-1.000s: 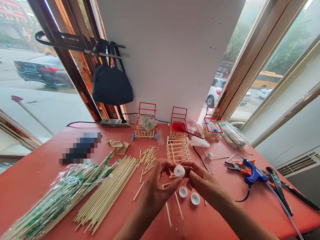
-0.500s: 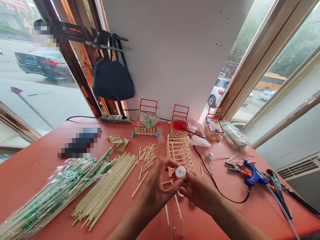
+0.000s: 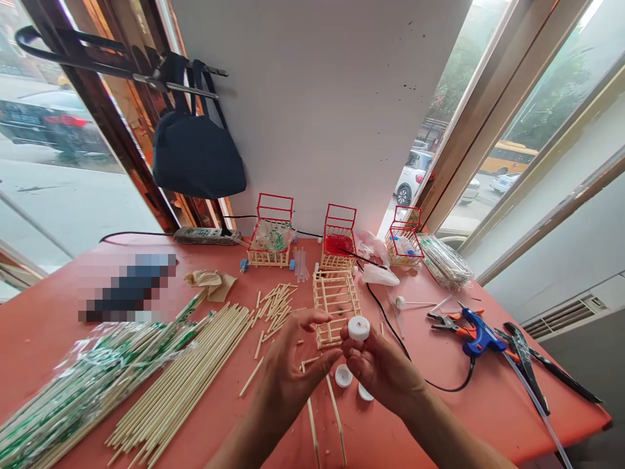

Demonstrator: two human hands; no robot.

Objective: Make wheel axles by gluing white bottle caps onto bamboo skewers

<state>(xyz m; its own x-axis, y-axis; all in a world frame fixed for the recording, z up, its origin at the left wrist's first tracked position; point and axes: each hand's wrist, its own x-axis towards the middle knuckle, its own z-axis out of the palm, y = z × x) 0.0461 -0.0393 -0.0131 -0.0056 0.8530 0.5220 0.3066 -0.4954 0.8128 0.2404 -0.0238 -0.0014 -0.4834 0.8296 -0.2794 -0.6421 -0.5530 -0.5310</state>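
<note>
White cap point(image 3: 359, 329) at 5 o'clock from my view's centre | right hand point(image 3: 385, 369): fingers pinching it | left hand point(image 3: 286, 366): fingers parted, empty | I'd guess light, stiff, slick; hold by rim

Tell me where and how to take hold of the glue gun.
By the handle, probably best from the near side: the glue gun lies with its handle toward the person and its nozzle facing away. Stay off the nozzle, and clear of the cord leaving the handle's end. The right hand currently holds a cap.
</note>
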